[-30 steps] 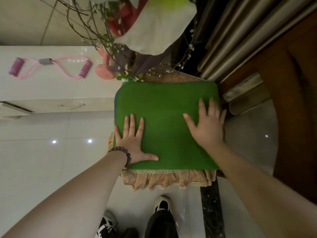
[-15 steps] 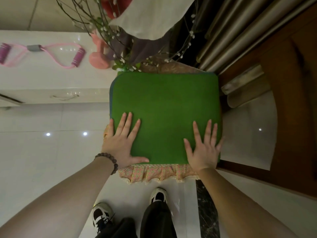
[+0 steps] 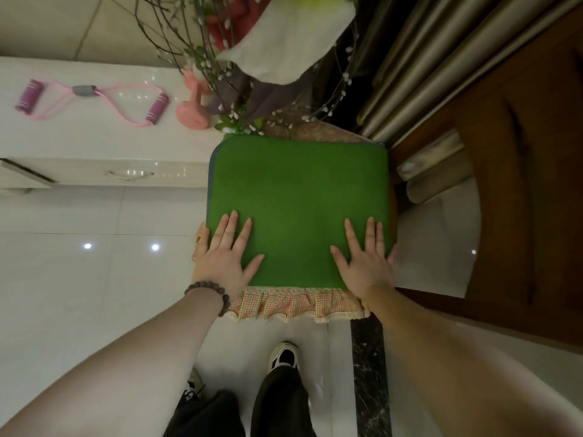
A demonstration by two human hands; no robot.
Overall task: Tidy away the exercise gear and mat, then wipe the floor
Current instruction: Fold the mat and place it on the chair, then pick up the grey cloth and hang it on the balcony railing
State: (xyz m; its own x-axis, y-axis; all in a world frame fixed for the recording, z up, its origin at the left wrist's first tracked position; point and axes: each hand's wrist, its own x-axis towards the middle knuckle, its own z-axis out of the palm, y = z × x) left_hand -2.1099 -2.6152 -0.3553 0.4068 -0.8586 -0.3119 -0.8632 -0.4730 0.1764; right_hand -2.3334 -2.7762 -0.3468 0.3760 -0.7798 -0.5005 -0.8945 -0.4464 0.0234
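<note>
A folded green mat (image 3: 296, 197) lies flat on a stool with a checked frilled cover (image 3: 296, 302). My left hand (image 3: 225, 257), with a bead bracelet at the wrist, rests palm down on the mat's near left corner, fingers spread. On the near right corner my right hand (image 3: 366, 260) presses flat in the same way. A pink resistance band with purple handles (image 3: 91, 100) lies on the white cabinet top (image 3: 63, 140). A pink dumbbell (image 3: 192, 105) stands beside it, partly behind twigs.
A vase of budding branches (image 3: 239, 99) and a white cloth (image 3: 284, 42) hang over the far edge of the stool. Curtains (image 3: 441, 58) and a brown wooden door (image 3: 530, 184) close off the right. Glossy white floor tiles (image 3: 79, 279) spread to the left; my feet (image 3: 284, 357) stand below the stool.
Both hands have slid toward me along the mat, from its middle to its near corners. The mat has stayed on the stool.
</note>
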